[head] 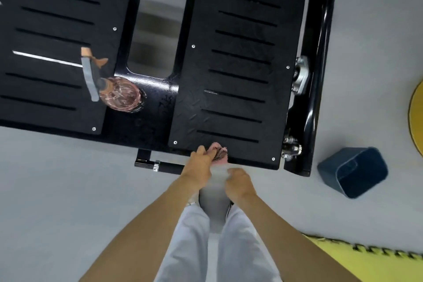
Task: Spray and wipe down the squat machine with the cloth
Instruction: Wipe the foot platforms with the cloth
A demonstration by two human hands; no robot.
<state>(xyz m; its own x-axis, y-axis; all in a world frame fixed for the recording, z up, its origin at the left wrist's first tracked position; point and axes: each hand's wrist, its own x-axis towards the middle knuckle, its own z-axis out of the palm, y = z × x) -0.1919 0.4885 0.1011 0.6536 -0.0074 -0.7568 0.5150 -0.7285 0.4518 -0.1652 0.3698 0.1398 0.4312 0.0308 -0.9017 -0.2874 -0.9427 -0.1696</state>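
Both hands meet at the near edge of the squat machine's right footplate [238, 71]. The left hand [201, 162] is closed around a bunched pink cloth [220, 154], which pokes out past the fingers and touches the near lip of the plate. The right hand [239, 182] is just beside it, curled shut on a pale grey stretch of fabric [217, 178] that hangs down between the two forearms; whether this is part of the same cloth I cannot tell, as it is blurred.

Below the hands, the person's legs in light trousers [238, 247] stand on the grey floor [68, 190]. A short black handle bar [160, 165] with a chrome collar juts out from the machine's near edge, just left of the left hand.

Further left, a clear pinkish spray bottle [122, 94] stands upright on the black frame between the two slotted footplates, its grey trigger head pointing left over the left footplate [52, 30]. The frame around it looks wet and glossy.

To the right, well apart from the machine, a dark blue bin [352, 171] lies tipped on the floor. A yellow mat [357, 263] fills the near right corner.
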